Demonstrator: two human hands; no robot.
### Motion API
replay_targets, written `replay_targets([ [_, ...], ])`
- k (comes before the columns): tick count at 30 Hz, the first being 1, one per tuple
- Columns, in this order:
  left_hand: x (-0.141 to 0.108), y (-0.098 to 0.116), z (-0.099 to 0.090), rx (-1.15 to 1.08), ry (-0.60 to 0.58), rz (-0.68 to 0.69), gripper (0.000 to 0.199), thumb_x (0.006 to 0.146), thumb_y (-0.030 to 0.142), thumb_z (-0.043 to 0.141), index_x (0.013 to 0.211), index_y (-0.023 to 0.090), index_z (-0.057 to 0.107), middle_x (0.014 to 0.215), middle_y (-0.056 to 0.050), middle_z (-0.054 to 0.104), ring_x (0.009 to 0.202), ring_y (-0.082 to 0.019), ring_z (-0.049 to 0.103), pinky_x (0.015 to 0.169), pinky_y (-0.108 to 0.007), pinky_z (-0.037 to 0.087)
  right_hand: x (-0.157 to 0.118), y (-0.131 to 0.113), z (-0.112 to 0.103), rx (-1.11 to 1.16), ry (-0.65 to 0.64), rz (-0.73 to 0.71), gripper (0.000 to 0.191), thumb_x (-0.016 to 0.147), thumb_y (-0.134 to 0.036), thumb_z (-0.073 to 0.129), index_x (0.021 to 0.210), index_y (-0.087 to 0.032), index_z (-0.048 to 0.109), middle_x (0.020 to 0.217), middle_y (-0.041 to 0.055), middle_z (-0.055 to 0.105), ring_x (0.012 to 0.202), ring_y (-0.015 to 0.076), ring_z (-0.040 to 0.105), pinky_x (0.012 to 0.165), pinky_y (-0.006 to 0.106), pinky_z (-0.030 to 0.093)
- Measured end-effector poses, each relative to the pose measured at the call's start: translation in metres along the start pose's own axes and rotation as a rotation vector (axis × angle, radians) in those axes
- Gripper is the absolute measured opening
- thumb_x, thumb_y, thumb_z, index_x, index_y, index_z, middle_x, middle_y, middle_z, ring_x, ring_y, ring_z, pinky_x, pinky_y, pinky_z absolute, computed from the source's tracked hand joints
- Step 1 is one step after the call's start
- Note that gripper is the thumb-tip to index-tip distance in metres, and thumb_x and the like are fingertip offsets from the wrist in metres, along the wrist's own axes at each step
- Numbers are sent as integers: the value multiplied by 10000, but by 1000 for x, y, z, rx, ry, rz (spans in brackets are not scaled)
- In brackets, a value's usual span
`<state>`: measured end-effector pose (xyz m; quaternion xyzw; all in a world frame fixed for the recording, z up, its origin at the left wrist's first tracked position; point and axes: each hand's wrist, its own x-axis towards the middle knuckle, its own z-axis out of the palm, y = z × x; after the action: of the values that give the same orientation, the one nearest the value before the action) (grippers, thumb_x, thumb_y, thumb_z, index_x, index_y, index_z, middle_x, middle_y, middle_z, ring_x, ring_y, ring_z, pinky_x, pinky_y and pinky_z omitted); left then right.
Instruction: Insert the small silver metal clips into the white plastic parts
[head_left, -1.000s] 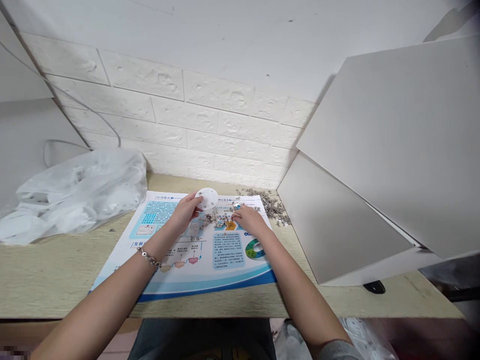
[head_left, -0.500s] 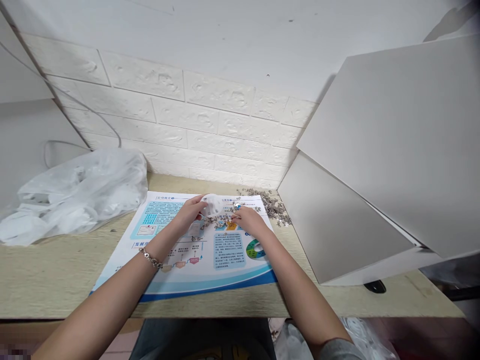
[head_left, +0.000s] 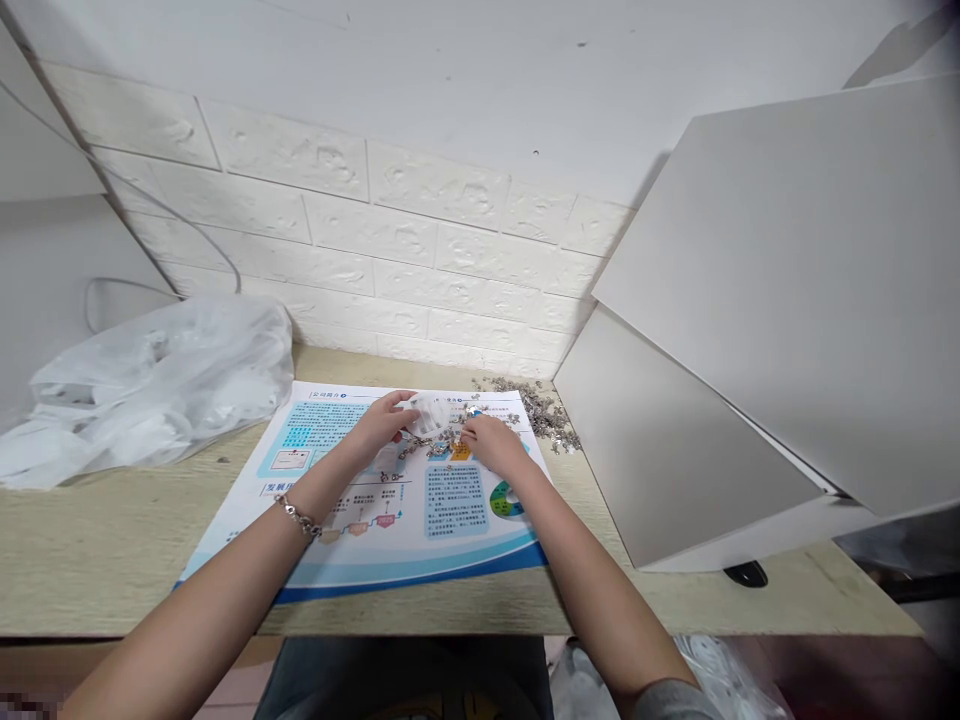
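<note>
My left hand (head_left: 386, 425) is closed on the edge of a translucent white plastic piece (head_left: 429, 412), which looked round a moment earlier and is held tilted over the poster. A bracelet (head_left: 298, 515) circles my left wrist. Just to the right, my right hand (head_left: 489, 440) has its fingers drawn together low over small shiny metal pieces (head_left: 442, 445); whatever sits in the fingertips is hidden. Both hands are above a printed paper poster (head_left: 352, 555) with blue panels and Chinese text. Another small translucent piece (head_left: 385, 460) lies by my left wrist.
More metal pieces (head_left: 551, 415) are heaped at the poster's back right corner. A clear plastic bag (head_left: 172, 385) of white pieces lies on the left. Large white boards (head_left: 697, 440) lean on the right, by a black object (head_left: 748, 574). A white brick-pattern wall (head_left: 405, 270) closes the back.
The plastic piece in my left hand has tilted, so its outline looks less round. My right fingers have shifted slightly and curl more closely over the metal pieces.
</note>
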<state>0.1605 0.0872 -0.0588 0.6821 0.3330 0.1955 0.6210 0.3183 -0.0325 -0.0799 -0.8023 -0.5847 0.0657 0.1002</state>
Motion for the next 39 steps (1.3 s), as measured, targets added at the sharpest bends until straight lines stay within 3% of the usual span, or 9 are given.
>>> replay_targets([
  [4,-1,1,0,-45,49,2,414,657,317,577,1036,150,570,687,-15,547,521,-85,434,431,-187,290,-2,1,-4,-46,-8,21,196,862,-191,385,742,-171,540,826,47,556,711,131,494,529,229,262],
  [9,3,-2,-2,-113,134,10,423,640,322,582,1021,140,580,644,5,498,497,-74,392,411,-178,267,-3,-5,-5,71,11,-18,207,882,-267,394,947,-215,583,954,40,569,820,139,514,572,219,300],
  [15,6,-4,-3,-166,135,15,414,627,309,586,1007,144,580,642,16,482,509,-71,382,414,-175,258,0,-9,0,68,12,-47,256,883,-276,405,748,-181,601,874,45,555,754,127,506,566,218,303],
  [20,4,-2,-2,-124,120,3,414,628,323,588,997,135,579,637,13,502,485,-70,389,417,-190,256,2,-2,-3,253,117,-44,216,831,-283,471,681,-174,583,810,33,578,761,133,512,619,222,341],
  [29,-3,2,4,-20,-224,31,404,652,336,637,997,129,600,590,16,497,469,-65,361,443,-204,273,-1,-15,-11,759,392,33,210,757,-347,518,843,-199,639,822,15,634,674,126,541,605,235,413],
  [34,-7,3,6,1,-376,70,331,681,344,629,944,145,631,609,10,495,489,-68,354,457,-207,277,-1,-19,-7,668,410,-53,216,764,-277,546,941,-216,654,896,32,639,763,141,564,686,259,434],
  [39,-8,2,5,-29,-389,53,294,708,356,607,899,136,649,584,6,482,469,-62,339,437,-205,257,0,-16,-4,565,384,-166,159,799,-231,529,868,-220,672,892,34,641,846,147,572,753,268,432],
])
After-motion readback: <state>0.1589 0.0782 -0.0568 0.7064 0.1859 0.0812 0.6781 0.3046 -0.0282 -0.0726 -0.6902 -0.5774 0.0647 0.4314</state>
